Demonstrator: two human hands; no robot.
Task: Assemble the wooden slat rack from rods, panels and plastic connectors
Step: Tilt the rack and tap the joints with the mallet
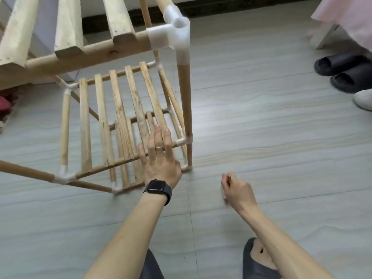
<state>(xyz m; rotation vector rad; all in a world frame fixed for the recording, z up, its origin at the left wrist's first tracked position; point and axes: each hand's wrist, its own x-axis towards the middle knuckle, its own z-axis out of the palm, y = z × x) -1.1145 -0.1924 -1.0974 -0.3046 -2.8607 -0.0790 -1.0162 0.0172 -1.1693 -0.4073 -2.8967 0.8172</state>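
Two hands sit by the wooden slat rack (112, 48) on the floor (271, 137): the left hand (161, 160), nearer, spreads straight-fingered over its lower slats (118, 117), which run toward twelve o'clock, while the right hand (237, 188), at four o'clock from it, curls, whether on anything being unclear.

**Legible markings: none**

No text, label, brand, number or sign can be read on any item in view.
- Smartwatch (157, 186), on the left wrist: screen dark, shows nothing.
- Plastic corner connector (174, 30), top of the wooden rack (118, 109): plain white surface.
- Wooden slats (117, 21): bare grain only.
- Dark slippers (342, 72), at the right edge: plain uppers.
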